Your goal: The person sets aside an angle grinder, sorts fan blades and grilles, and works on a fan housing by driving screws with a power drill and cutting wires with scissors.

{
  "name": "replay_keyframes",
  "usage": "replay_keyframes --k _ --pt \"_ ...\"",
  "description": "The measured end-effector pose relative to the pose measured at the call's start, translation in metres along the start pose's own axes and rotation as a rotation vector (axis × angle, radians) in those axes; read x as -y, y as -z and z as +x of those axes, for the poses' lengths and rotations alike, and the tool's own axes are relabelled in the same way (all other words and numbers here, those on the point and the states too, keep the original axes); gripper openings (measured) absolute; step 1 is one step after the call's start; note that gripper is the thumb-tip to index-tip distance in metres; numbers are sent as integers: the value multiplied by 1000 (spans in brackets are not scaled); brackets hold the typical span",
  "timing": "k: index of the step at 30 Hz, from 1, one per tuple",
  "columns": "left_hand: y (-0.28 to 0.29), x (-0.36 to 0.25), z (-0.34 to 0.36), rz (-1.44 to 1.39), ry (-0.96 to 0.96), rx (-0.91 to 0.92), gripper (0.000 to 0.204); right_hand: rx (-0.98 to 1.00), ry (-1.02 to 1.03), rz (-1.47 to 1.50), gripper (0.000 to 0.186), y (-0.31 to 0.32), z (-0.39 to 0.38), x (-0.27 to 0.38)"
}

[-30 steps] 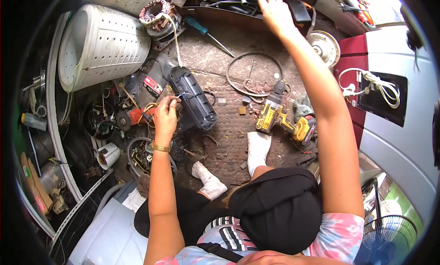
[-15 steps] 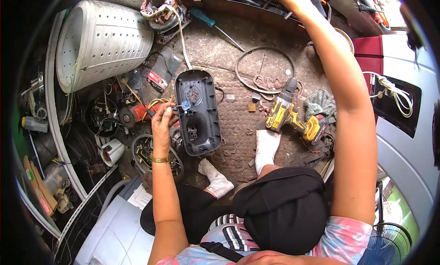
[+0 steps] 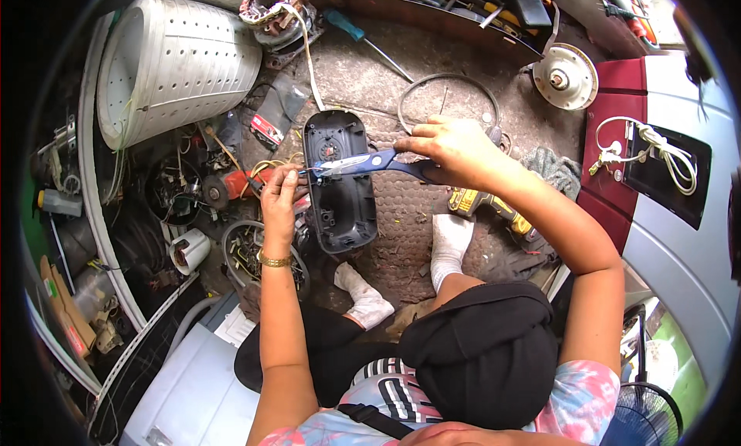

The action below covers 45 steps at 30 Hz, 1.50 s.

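My left hand (image 3: 279, 195) is closed in a pinch on thin wires (image 3: 306, 170) that run to a small blue part (image 3: 317, 173). In my right hand (image 3: 457, 151) is a pair of scissors (image 3: 378, 161) with dark blue handles. Its blades reach left to the blue part; whether they touch it or the wires is too small to tell. Beneath both lies a long black plastic housing (image 3: 340, 224), its hollow side up, with a round vented patch at the far end.
A yellow cordless drill (image 3: 494, 209) lies right of my foot, near a grey cloth (image 3: 553, 170). Far off stand a tool box (image 3: 432, 12), a screwdriver (image 3: 363, 41) and a copper-wound motor stator (image 3: 272, 18). A perforated white drum (image 3: 181, 68) lies left, beside a bowl of small parts (image 3: 251, 261).
My right hand has come back from the tool box with scissors, their blades now at the blue part. The black housing has shifted slightly right.
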<state>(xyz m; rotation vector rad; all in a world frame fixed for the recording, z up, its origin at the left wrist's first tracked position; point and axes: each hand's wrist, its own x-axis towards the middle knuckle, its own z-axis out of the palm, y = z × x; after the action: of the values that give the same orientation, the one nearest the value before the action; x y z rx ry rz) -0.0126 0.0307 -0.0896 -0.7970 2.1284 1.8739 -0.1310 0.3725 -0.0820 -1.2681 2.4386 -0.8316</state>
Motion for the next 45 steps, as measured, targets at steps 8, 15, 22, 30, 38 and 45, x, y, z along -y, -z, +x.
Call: replay_keyframes --k 8,15,22,30,38,45 --pt "-12 -2 -4 23 1 3 23 -2 14 -28 43 -10 2 1" --pt "-21 3 -2 -10 5 44 22 9 -6 -164 37 -20 4 0" --pt "-25 5 3 58 -19 53 23 85 16 -178 36 -19 4 -6" --pt "-28 -7 3 -155 72 119 37 304 -41 -215 35 -15 -23 -28" --pt "-50 -110 -63 -210 -40 156 20 -296 -278 -534 64 126 -35 -87" --pt "-112 -156 -39 340 -312 445 28 -514 62 -867 43 178 20 -180"
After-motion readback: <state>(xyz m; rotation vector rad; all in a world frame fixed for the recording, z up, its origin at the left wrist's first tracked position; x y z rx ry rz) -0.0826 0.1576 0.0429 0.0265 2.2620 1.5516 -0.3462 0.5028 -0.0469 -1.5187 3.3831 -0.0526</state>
